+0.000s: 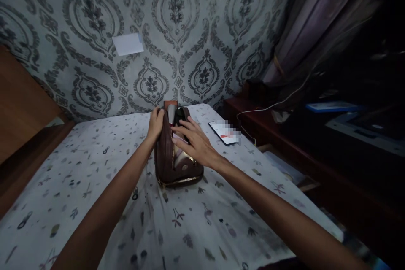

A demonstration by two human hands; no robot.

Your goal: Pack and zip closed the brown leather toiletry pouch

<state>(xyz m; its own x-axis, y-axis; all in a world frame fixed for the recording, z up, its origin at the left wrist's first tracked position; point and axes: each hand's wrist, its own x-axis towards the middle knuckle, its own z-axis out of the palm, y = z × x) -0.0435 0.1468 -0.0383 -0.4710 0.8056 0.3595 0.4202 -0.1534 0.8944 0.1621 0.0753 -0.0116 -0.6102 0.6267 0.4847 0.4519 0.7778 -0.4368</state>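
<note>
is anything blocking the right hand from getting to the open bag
Nothing visible is in the way: the right hand is already over the opening of the bag. The left hand is at the bag's left side, and the phone lies off to the right, not between them.

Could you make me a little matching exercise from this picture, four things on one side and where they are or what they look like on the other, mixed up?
Column one
1. Bag
2. Phone
3. Left hand
4. Right hand

Column two
A. Lies on the patterned sheet, to the right of the bag
B. Reaches over the bag's opening, fingers spread
C. Brown, with gold-coloured zips
D. At the bag's left edge

Right pairs: 1-C, 2-A, 3-D, 4-B
</note>
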